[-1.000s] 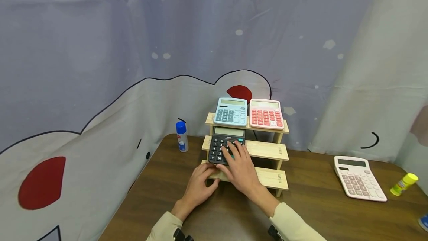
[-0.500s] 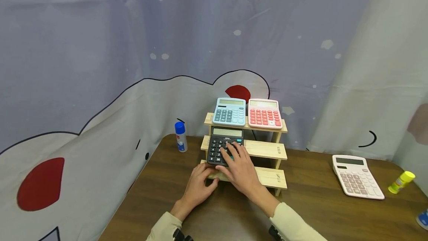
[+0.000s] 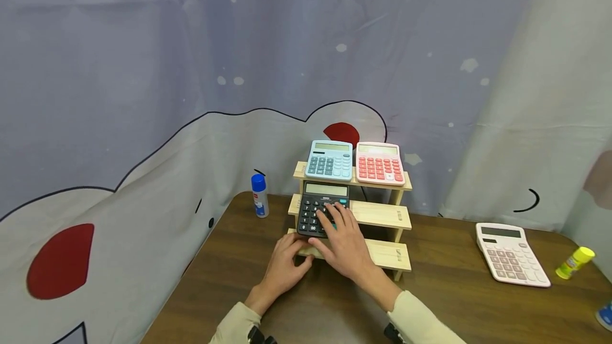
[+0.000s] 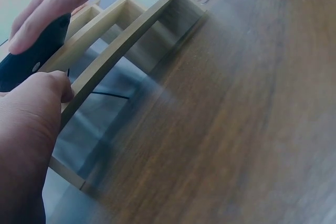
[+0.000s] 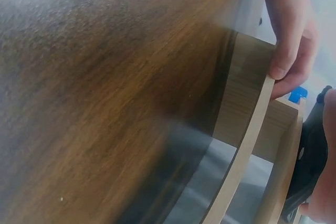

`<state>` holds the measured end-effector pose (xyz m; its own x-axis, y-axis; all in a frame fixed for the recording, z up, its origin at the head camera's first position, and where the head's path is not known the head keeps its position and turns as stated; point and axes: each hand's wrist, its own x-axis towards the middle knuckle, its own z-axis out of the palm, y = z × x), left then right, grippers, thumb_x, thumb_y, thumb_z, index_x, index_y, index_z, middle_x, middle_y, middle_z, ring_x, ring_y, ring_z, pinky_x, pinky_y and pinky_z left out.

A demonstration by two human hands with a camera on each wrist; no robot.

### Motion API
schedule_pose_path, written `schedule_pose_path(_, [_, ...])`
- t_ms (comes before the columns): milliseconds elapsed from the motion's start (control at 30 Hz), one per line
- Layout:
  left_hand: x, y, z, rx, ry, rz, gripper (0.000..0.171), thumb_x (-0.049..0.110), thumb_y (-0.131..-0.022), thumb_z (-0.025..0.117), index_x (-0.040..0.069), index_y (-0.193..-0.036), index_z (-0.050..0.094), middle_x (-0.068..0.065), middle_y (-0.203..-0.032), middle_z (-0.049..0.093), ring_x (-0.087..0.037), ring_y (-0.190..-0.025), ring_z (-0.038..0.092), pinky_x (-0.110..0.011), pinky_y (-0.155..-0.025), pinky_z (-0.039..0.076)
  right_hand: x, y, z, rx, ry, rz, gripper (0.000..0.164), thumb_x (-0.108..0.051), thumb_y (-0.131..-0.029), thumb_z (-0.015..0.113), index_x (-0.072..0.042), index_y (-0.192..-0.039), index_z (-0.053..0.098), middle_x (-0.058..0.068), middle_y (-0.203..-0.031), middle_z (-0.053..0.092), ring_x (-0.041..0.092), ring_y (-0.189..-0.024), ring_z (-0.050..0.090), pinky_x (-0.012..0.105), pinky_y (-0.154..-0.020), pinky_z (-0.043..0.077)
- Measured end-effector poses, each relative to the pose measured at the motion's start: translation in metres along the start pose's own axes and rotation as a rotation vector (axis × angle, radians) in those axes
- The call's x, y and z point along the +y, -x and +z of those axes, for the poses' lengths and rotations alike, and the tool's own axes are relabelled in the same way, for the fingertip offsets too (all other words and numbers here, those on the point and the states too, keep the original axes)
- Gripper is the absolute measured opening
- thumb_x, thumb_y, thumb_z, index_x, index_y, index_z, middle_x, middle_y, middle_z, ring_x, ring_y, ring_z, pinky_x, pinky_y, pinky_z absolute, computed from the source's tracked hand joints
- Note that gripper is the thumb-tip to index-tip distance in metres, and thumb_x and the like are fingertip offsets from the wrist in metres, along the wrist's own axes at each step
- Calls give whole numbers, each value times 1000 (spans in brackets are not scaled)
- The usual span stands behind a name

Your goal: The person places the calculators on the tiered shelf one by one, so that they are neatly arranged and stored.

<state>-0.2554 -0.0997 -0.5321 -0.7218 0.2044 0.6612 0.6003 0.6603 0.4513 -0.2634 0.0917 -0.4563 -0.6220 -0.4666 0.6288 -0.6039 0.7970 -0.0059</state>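
Note:
A black calculator [image 3: 308, 211] leans on the left part of the middle tier of a three-tier wooden stand [image 3: 382, 214]. My right hand [image 3: 345, 246] lies over its lower right, fingers spread across the keys and thumb by the bottom edge. At the left end of the lowest tier, my left hand [image 3: 283, 264] pinches the board; the right wrist view shows the thumb [image 5: 283, 59] on one side and fingers curled to the other. On the top tier, a light blue calculator [image 3: 330, 161] and a pink calculator [image 3: 381, 162] stand side by side.
To the right on the brown table [image 3: 430, 301] lies a white calculator [image 3: 513, 255], beside a yellow-capped glue stick [image 3: 575, 263]. Behind the stand's left side stands a blue-capped bottle [image 3: 260, 195]. A blue and white object [image 3: 605, 316] is cut off at the right edge. A printed curtain [image 3: 268, 57] hangs behind.

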Motion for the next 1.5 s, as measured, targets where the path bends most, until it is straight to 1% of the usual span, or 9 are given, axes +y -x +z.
schedule_pose_path(167, [-1, 0, 0, 0, 5, -9, 20, 23, -83, 77, 21, -102, 73, 11, -111, 65, -10, -108, 58, -42, -98, 45, 8, 6, -9, 17, -71, 67, 67, -51, -92, 63, -9, -142, 50, 17, -143, 51, 37, -139, 42, 53, -117, 31])
schedule_pose_path(300, [0, 0, 1, 6, -3, -25, 18, 23, -83, 78, 22, -100, 73, 11, -110, 65, -10, -109, 58, -40, -99, 44, 26, 16, -16, 75, -89, 105, 67, -50, -91, 65, -7, -139, 50, 17, -137, 54, 35, -135, 45, 52, -114, 33])
schedule_pose_path(567, [2, -1, 4, 21, 6, -14, 17, 23, -82, 78, 21, -99, 72, 10, -108, 65, -11, -106, 58, -42, -98, 44, 68, 52, -32, 244, -143, 216, 63, -33, -82, 75, 0, -131, 52, 20, -128, 56, 40, -123, 50, 57, -100, 37])
schedule_pose_path(767, [2, -1, 6, 31, 36, 3, 18, 21, -82, 78, 20, -100, 73, 9, -109, 66, -12, -106, 58, -45, -98, 43, 97, 81, -40, 279, -142, 292, 67, -31, -80, 77, 1, -133, 51, 20, -128, 55, 41, -122, 47, 59, -100, 33])
schedule_pose_path(867, [2, 1, 6, 30, 52, -20, 18, 20, -83, 77, 21, -100, 72, 10, -109, 65, -12, -106, 58, -44, -98, 42, 114, 95, -47, 267, -136, 404, 70, -32, -81, 76, 2, -137, 49, 23, -131, 53, 44, -124, 45, 61, -100, 31])
schedule_pose_path(1067, [1, 0, 6, 26, 57, -33, 18, 21, -83, 77, 22, -100, 72, 11, -110, 64, -12, -109, 57, -42, -99, 42, 152, 123, -66, 218, -181, 727, 76, -38, -89, 70, 0, -147, 38, 30, -141, 44, 49, -131, 37, 64, -103, 28])
schedule_pose_path(1200, [1, -1, 4, 28, 64, -46, 18, 21, -83, 77, 21, -100, 72, 10, -109, 64, -13, -108, 57, -40, -98, 41, 172, 140, -71, 200, -175, 838, 80, -42, -90, 68, 0, -149, 34, 34, -140, 42, 52, -130, 35, 63, -103, 27])
schedule_pose_path(1300, [1, -2, 3, 11, 54, -60, 17, 23, -84, 76, 22, -101, 72, 11, -110, 64, -12, -109, 57, -39, -99, 41, 184, 155, -70, 211, -113, 847, 80, -44, -89, 68, 3, -146, 37, 36, -135, 42, 53, -126, 35, 64, -100, 27])
schedule_pose_path(1500, [2, -1, 2, -14, 47, -74, 17, 24, -85, 75, 23, -102, 72, 11, -111, 64, -12, -110, 56, -42, -101, 42, 198, 177, -66, 247, 33, 772, 80, -44, -83, 72, 5, -139, 43, 34, -133, 43, 54, -125, 36, 66, -97, 28])
